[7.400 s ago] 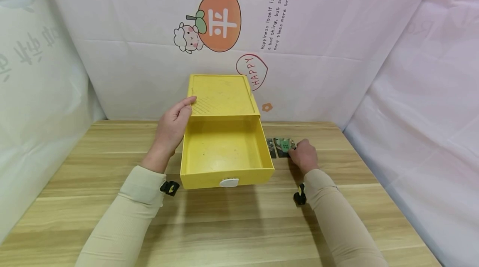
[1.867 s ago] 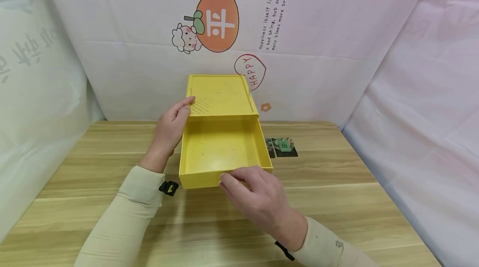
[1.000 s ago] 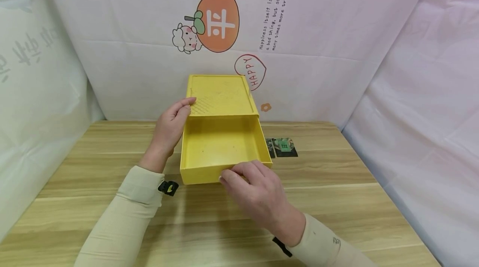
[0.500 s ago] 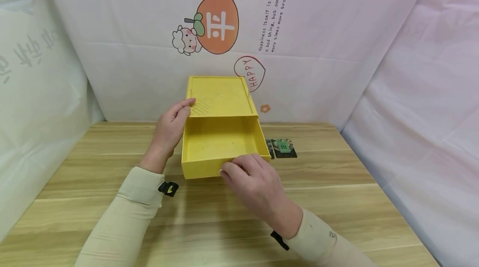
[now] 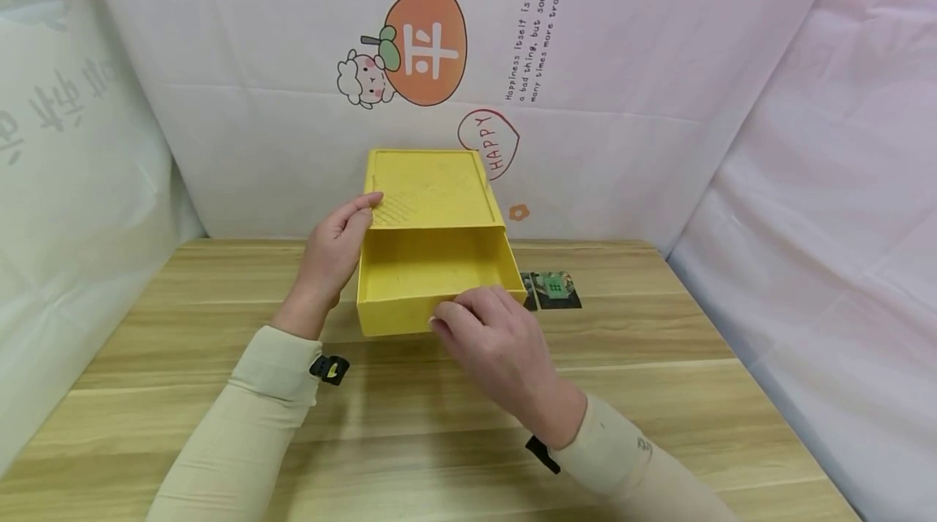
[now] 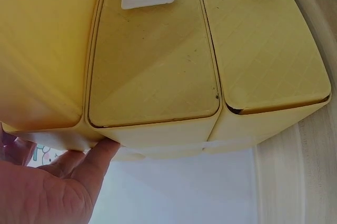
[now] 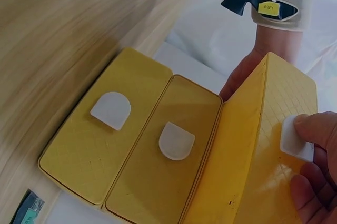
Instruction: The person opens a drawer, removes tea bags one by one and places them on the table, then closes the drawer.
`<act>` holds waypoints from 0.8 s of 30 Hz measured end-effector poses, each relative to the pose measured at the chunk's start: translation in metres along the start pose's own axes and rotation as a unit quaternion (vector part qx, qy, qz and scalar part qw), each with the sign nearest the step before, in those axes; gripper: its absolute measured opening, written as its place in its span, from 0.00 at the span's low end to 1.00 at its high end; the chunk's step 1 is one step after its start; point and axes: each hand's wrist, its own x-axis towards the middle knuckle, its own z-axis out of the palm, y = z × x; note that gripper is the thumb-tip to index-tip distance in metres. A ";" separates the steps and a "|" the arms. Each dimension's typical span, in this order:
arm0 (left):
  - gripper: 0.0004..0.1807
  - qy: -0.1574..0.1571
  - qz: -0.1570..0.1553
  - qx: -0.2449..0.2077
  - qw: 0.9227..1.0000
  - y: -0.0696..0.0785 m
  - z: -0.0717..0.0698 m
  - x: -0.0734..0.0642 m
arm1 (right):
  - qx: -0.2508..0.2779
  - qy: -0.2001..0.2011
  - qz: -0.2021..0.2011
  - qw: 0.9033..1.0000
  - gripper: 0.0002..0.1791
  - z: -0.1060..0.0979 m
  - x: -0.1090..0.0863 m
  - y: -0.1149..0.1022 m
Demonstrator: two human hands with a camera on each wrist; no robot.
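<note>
White handle [image 7: 295, 149] of part-open top drawer [image 5: 395, 317] is pinched by right hand [image 5: 505, 351]; 3-drawer yellow cabinet [image 5: 435, 189] is gripped at side by left hand [image 5: 331, 255]

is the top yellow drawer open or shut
Partly open: the top drawer sticks out past the front of the yellow cabinet, with its inside showing.

Plastic drawer [image 5: 398, 317], wood-grain tabletop [image 5: 410, 457]; cloth sleeves [image 5: 234, 432]
</note>
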 end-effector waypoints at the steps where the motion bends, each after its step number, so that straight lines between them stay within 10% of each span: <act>1: 0.27 0.000 0.000 0.000 1.000 0.000 0.000 0.000 | -0.002 -0.004 0.001 1.000 0.06 0.000 0.001 0.001; 24: 0.27 0.001 0.000 0.001 1.000 -0.001 0.000 0.000 | -0.020 -0.029 0.018 0.999 0.07 0.015 0.014 0.015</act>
